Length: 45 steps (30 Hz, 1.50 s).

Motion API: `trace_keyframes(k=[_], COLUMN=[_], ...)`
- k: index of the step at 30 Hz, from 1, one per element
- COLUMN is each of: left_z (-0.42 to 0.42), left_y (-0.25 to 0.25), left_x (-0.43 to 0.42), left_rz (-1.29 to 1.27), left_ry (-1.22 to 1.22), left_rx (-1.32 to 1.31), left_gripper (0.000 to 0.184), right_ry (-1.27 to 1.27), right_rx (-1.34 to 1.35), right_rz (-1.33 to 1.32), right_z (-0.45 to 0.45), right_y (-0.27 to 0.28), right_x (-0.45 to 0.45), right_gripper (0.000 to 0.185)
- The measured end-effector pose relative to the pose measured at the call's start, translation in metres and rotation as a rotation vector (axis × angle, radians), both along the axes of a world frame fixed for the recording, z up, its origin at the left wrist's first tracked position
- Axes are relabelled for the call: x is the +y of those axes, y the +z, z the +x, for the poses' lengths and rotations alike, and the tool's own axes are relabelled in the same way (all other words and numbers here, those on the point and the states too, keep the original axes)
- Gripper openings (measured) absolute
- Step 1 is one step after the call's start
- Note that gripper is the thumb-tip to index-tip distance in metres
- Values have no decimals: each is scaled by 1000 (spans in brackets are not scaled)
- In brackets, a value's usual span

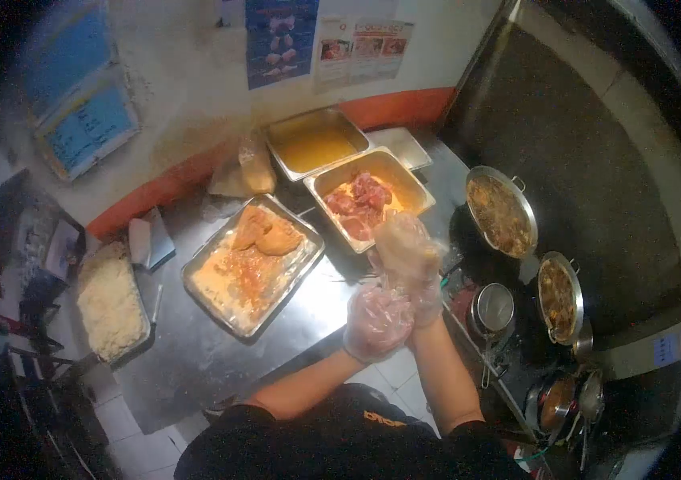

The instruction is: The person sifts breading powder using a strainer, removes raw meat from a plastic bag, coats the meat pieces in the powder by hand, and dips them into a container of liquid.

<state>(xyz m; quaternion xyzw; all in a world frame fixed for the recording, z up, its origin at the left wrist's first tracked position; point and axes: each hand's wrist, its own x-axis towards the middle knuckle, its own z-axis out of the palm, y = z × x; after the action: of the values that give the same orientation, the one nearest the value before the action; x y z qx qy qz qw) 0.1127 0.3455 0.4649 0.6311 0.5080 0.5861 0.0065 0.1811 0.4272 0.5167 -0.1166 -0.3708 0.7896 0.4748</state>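
Both my hands wear loose, clear plastic gloves and are close together in front of me. My left hand (379, 322) is closed on clear plastic beside my right wrist. My right hand (412, 260) reaches forward over the near right corner of a steel pan (416, 196). Its fingers are blurred within crumpled plastic, and I cannot tell whether they hold anything. Inside that pan are pieces of raw meat (356, 208). Left of my hands, a shallow metal tray (248, 326) contains orange-coated pieces (268, 232) and wet orange batter.
A pan of yellow liquid (316, 148) stands at the back, beside a plastic bag (256, 168). Far left is a tray of pale crumbs (111, 308). On the right are two woks (504, 212) with browned food and a round strainer (494, 307).
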Motion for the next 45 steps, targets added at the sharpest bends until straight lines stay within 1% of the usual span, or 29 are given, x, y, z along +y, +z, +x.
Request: trace_keyframes(k=[1,2,3,5,6,7,8,10,11,12,14,18,20,22,25,26,28,30,31,33,34,36,38,40,41,42,43,44,45], left_z=[1,-6,-15,-39,-53,-67,-79,-104,-121,-135,-156,-188,-205,-218,-209,-206,-199,-191,-182,-152,-145,-132,-118,-95,-94,-95,-88,-82,-83], left_y=[-6,-2,8,30,42,55,45,5,-7,-17,-36,-39,-56,-78,-74,-82,-97,-108,-91,-36,-30,-21,-10,19,-5,-34,-39,-41,-39], left_x=[18,29,36,51,62,72,81,98,104,104,97,65,44,21,1,-3,-11,-16,-6,28,39,60,98,151,171,191,215,237,256], left_rz=[-126,-142,-106,-59,8,74,62,-108,-2,-13,-114,-316,-300,-390,-554,-808,-1080,-1094,-1100,-989,-993,-992,-786,-744,-771,-798,-819,-840,-988], left_ry=[-189,-132,66,305,321,338,365,244,213,245,550,661,616,853,937,1035,1133,1141,1149,1220,1225,1246,1011,806,672,539,529,519,555], left_rx=[-377,-329,-78,134,124,115,114,198,217,225,-78,-431,-729,-562,-517,-445,-363,-318,-321,-416,-417,-128,-207,-216,-182,-147,-144,-140,-155], left_gripper=[22,25,27,32,32,33,33,30,23,23,18,15,17,19,30,37,45,57,57,60,60,61,59,56,55,55,53,51,46], right_ry=[8,26,65,77,96,65,92,283,289,362,472,575,754,819,768,732,700,441,450,212,219,286,309,292,295,432,567,573,589], right_rx=[10,48,-47,-58,-78,-86,-93,-371,-498,-524,-528,-439,-223,-84,71,89,106,-186,-188,-804,-804,-1234,-1223,-1521,-1516,-1489,-1450,-1444,-1334], right_rz=[-41,-117,-97,-124,-149,-174,-184,-206,-184,-193,-234,-243,-351,-514,-605,-620,-651,-278,-284,-55,-57,84,93,592,594,416,236,236,308], right_z=[-2,-3,-1,-8,-15,-27,-37,-57,-66,-64,-62,-61,-54,-48,-37,-33,-25,-13,-8,-1,-7,-21,-36,-56,-65,-76,-82,-85,-90], right_y=[3,4,6,14,21,25,28,30,28,9,-18,-14,-15,-21,-17,-18,-29,-59,-67,-77,-75,-68,-93,-113,-100,-76,-63,-89,-137], right_x=[13,23,35,49,54,56,59,65,67,79,97,119,146,176,209,223,252,292,310,339,347,359,369,384,381,372,367,373,382], right_gripper=[76,76,73,71,69,55,55,39,29,32,37,48,57,66,67,67,67,68,68,68,68,67,65,61,61,52,45,45,42])
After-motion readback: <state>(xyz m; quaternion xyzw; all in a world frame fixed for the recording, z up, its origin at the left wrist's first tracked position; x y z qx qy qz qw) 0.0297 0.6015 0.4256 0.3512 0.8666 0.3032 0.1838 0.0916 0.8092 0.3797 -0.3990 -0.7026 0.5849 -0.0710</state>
